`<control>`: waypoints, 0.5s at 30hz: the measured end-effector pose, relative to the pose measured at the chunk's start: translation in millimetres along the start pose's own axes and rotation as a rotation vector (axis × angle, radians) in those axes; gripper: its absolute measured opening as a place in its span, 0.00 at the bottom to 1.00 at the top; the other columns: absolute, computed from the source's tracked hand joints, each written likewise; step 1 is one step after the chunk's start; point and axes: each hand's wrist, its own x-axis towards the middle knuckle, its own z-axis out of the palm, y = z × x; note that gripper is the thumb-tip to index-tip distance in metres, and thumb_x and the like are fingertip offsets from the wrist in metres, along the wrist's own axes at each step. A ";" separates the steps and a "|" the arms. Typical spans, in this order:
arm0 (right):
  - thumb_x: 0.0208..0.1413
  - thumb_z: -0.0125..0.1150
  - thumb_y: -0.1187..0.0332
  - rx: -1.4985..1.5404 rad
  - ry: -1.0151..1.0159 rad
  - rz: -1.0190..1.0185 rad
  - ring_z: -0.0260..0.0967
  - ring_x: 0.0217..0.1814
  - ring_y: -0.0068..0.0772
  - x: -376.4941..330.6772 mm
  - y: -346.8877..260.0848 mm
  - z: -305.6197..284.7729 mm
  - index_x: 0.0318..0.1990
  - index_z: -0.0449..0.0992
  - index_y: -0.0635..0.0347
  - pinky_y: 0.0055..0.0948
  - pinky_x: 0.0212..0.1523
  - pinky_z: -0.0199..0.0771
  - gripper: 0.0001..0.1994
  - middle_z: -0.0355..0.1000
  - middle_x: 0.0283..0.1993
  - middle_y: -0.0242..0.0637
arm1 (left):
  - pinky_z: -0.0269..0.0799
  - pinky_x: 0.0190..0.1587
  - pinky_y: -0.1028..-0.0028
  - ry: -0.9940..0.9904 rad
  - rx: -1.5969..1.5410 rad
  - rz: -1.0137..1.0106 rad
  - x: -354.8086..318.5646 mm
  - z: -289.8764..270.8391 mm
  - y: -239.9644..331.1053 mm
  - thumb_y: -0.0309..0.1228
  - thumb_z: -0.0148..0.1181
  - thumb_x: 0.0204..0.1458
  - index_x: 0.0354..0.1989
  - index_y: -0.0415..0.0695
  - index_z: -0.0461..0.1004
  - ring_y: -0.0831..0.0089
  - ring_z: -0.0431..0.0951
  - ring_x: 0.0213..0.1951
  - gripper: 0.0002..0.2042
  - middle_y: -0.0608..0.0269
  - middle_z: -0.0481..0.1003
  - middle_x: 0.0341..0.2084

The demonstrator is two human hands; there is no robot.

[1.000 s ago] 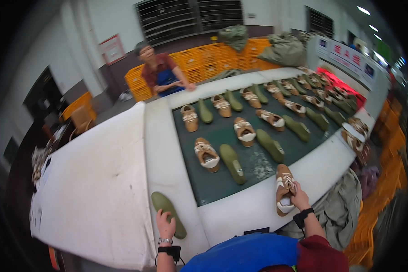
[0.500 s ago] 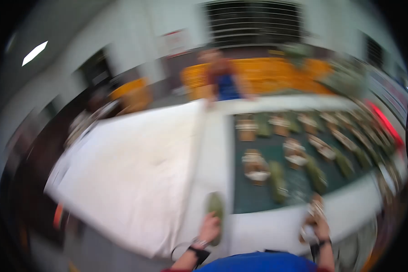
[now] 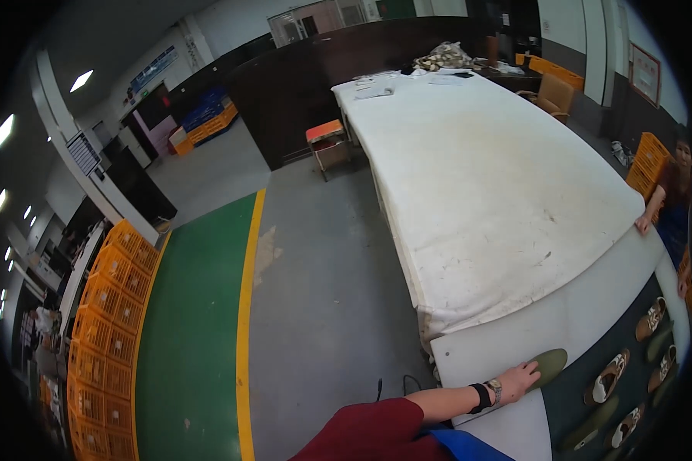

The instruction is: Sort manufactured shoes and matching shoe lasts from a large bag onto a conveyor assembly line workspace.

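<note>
My left hand [image 3: 519, 380], with a black band and a watch at the wrist, reaches over the white table edge [image 3: 477, 357] and holds the near end of an olive green insole [image 3: 552, 363] lying flat there. Just right of it is a dark green mat [image 3: 573, 399] carrying several brown and white shoes [image 3: 609, 378] and more green insoles [image 3: 592, 430]. My red sleeve and blue clothing fill the lower edge. My right hand is out of the picture.
A long table under a white cloth [image 3: 484, 184] runs away from me. Another person [image 3: 673, 203] leans on its far right side. An orange stool [image 3: 327, 137] stands by the table. Stacked orange crates [image 3: 104, 330] line the left, beside a green floor strip with a yellow line [image 3: 246, 307].
My view has swung sharply left, from the mat of shoes toward the floor and the cloth-covered table. My left hand stays on the green insole; my right hand and its shoe have left the view.
</note>
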 end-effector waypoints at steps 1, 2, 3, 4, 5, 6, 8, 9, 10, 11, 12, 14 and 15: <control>0.45 0.54 0.70 -0.026 -0.006 -0.026 0.68 0.42 0.39 2.8 6.1 1.8 0.42 0.71 0.57 0.32 0.46 0.66 0.14 0.70 0.40 0.41 | 0.70 0.38 0.60 -0.008 -0.009 -0.014 1.7 2.8 1.5 0.18 0.50 0.36 0.41 0.37 0.62 0.48 0.66 0.43 0.19 0.45 0.59 0.47; 0.45 0.54 0.70 -0.051 -0.011 -0.052 0.67 0.42 0.39 5.1 12.1 3.5 0.42 0.71 0.57 0.33 0.47 0.66 0.14 0.70 0.41 0.41 | 0.70 0.38 0.60 -0.003 -0.005 -0.026 0.2 4.4 3.0 0.18 0.50 0.36 0.41 0.37 0.62 0.48 0.66 0.43 0.19 0.45 0.59 0.47; 0.45 0.54 0.70 -0.077 -0.011 -0.075 0.67 0.43 0.39 8.6 17.8 5.0 0.42 0.71 0.57 0.33 0.47 0.66 0.14 0.70 0.41 0.41 | 0.70 0.39 0.61 -0.016 0.001 -0.041 1.0 3.1 6.3 0.19 0.50 0.36 0.41 0.37 0.62 0.49 0.66 0.44 0.18 0.45 0.60 0.47; 0.45 0.54 0.70 -0.102 -0.011 -0.098 0.67 0.43 0.39 11.5 23.4 6.3 0.42 0.71 0.57 0.33 0.47 0.66 0.14 0.70 0.41 0.41 | 0.70 0.40 0.62 -0.030 0.007 -0.056 1.6 2.6 7.7 0.19 0.50 0.36 0.41 0.37 0.62 0.49 0.65 0.45 0.18 0.44 0.60 0.47; 0.45 0.54 0.70 -0.127 -0.011 -0.119 0.67 0.43 0.40 13.6 28.9 7.6 0.42 0.71 0.57 0.33 0.47 0.66 0.14 0.70 0.41 0.41 | 0.70 0.40 0.62 -0.028 0.010 -0.064 2.0 3.1 7.4 0.19 0.50 0.36 0.41 0.37 0.62 0.49 0.65 0.45 0.18 0.44 0.60 0.47; 0.45 0.54 0.70 -0.153 -0.010 -0.141 0.67 0.44 0.40 15.6 33.0 9.4 0.42 0.71 0.57 0.33 0.47 0.66 0.14 0.69 0.41 0.41 | 0.70 0.40 0.62 -0.025 0.001 -0.067 1.8 3.6 7.1 0.19 0.50 0.36 0.41 0.37 0.62 0.49 0.65 0.45 0.18 0.45 0.60 0.47; 0.45 0.54 0.70 -0.204 -0.008 -0.179 0.67 0.44 0.40 15.1 40.5 12.7 0.41 0.71 0.57 0.34 0.48 0.66 0.13 0.69 0.42 0.42 | 0.70 0.41 0.62 -0.023 -0.007 -0.076 1.1 7.7 6.3 0.19 0.50 0.36 0.41 0.38 0.62 0.50 0.65 0.45 0.18 0.46 0.60 0.47; 0.45 0.54 0.70 -0.229 -0.008 -0.196 0.66 0.45 0.40 13.3 42.7 14.9 0.41 0.71 0.57 0.34 0.48 0.66 0.13 0.69 0.42 0.42 | 0.70 0.41 0.62 0.001 0.004 -0.067 1.1 10.1 5.5 0.19 0.50 0.36 0.41 0.38 0.62 0.50 0.65 0.45 0.18 0.46 0.60 0.47; 0.45 0.54 0.70 -0.254 -0.007 -0.210 0.66 0.45 0.41 8.8 44.5 17.2 0.41 0.71 0.57 0.34 0.48 0.66 0.13 0.69 0.42 0.42 | 0.69 0.41 0.63 0.023 0.014 -0.056 -0.7 12.2 6.2 0.19 0.50 0.37 0.41 0.38 0.62 0.51 0.65 0.45 0.18 0.47 0.60 0.47; 0.45 0.54 0.70 -0.279 -0.006 -0.219 0.66 0.45 0.41 1.0 45.7 19.5 0.41 0.71 0.57 0.34 0.48 0.66 0.13 0.69 0.43 0.42 | 0.69 0.41 0.63 0.016 0.011 -0.057 -2.8 13.5 6.7 0.19 0.50 0.37 0.41 0.38 0.62 0.51 0.65 0.45 0.18 0.47 0.60 0.47; 0.45 0.54 0.70 -0.304 -0.003 -0.219 0.66 0.46 0.41 -11.1 45.9 21.4 0.41 0.71 0.57 0.34 0.48 0.66 0.13 0.68 0.43 0.42 | 0.69 0.42 0.63 -0.033 0.023 -0.080 -1.0 9.5 10.1 0.19 0.49 0.37 0.41 0.38 0.62 0.51 0.65 0.45 0.18 0.47 0.60 0.47; 0.45 0.54 0.70 -0.363 0.010 -0.199 0.66 0.46 0.41 -44.9 45.3 22.4 0.41 0.71 0.57 0.34 0.48 0.65 0.13 0.68 0.43 0.42 | 0.69 0.43 0.63 -0.105 0.022 -0.078 5.8 6.4 15.2 0.19 0.49 0.37 0.41 0.38 0.62 0.52 0.65 0.45 0.18 0.47 0.60 0.47; 0.44 0.54 0.70 -0.395 0.019 -0.168 0.66 0.47 0.42 -72.8 39.7 23.2 0.41 0.71 0.57 0.35 0.49 0.65 0.13 0.68 0.43 0.42 | 0.69 0.42 0.61 -0.061 0.005 -0.043 7.0 9.8 15.2 0.19 0.48 0.37 0.41 0.38 0.63 0.51 0.66 0.44 0.17 0.47 0.61 0.46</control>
